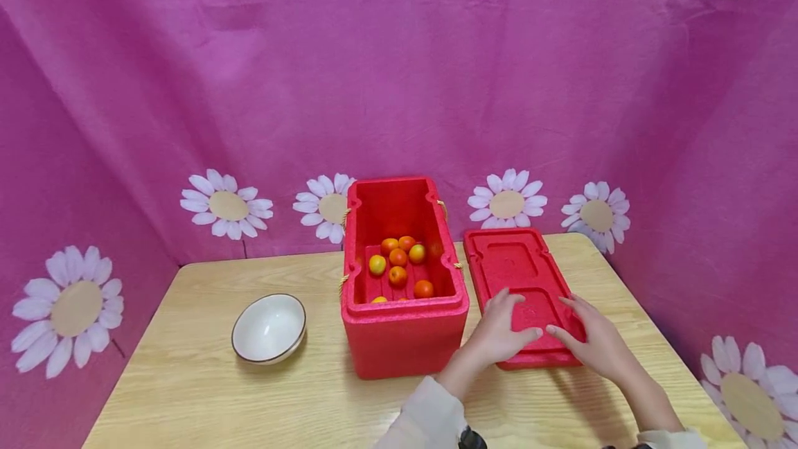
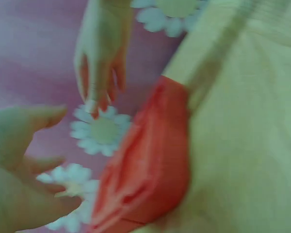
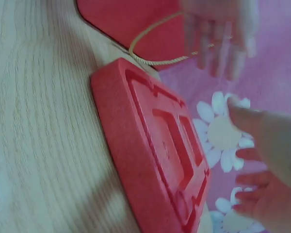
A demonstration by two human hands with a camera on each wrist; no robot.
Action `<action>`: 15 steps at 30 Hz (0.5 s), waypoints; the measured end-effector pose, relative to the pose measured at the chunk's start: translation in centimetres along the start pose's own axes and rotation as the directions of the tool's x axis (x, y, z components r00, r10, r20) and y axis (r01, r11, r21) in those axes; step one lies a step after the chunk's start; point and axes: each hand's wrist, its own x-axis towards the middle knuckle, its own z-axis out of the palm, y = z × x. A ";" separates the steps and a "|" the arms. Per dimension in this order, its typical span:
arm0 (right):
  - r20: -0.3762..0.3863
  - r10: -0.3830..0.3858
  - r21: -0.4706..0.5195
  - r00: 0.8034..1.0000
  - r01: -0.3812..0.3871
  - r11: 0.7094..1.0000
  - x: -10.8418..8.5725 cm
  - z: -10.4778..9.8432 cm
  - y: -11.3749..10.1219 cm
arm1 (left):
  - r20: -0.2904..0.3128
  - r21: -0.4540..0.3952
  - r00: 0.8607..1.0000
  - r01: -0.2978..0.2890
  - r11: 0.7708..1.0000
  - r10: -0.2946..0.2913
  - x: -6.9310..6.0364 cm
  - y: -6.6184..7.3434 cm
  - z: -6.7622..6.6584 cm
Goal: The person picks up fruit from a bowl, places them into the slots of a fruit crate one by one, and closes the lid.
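Observation:
A red foam lid [image 1: 508,262] with recessed panels lies on the table, right of a red foam box [image 1: 405,341]. Both hands hover above the lid's near half, apart from it and holding nothing. My left hand [image 1: 499,328] has its fingers spread and loosely bent, thumb pointing right. Facing it, my right hand [image 1: 592,338] has its thumb toward the left one. In the right wrist view the lid [image 3: 136,131] lies below both hands with a gap. Inside the uncovered box sit several orange and yellow tomatoes [image 1: 397,257].
A white bowl with a dark rim [image 1: 268,328] stands left of the box on the wooden table [image 1: 187,380]. Yellow rope handles [image 3: 145,60] hang at the box's sides. A pink curtain with daisies [image 1: 399,89] encloses the table's back and sides.

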 end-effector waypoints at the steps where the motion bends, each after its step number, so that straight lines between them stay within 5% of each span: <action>1: 0.021 0.035 -0.007 0.999 -0.035 0.999 0.0 0.1 0.4 | -0.044 -0.045 0.998 0.038 0.998 -0.040 0.3 -0.4 0.6; 5: 0.060 0.159 -0.041 0.985 -0.157 0.987 0.0 0.2 2.0 | -0.235 -0.208 0.958 0.113 0.972 -0.162 1.6 -1.4 2.5; 9: 0.071 0.262 -0.041 0.962 -0.260 0.965 0.1 0.5 3.1 | -0.396 -0.314 0.871 0.169 0.934 -0.291 2.7 -1.9 3.8; 12: 0.107 0.336 -0.001 0.936 -0.338 0.941 0.3 0.8 3.5 | -0.452 -0.391 0.799 0.222 0.893 -0.397 3.3 -2.2 4.4; 15: 0.137 0.395 0.033 0.908 -0.403 0.915 0.4 1.2 3.8 | -0.442 -0.442 0.767 0.265 0.857 -0.465 3.6 -2.5 4.5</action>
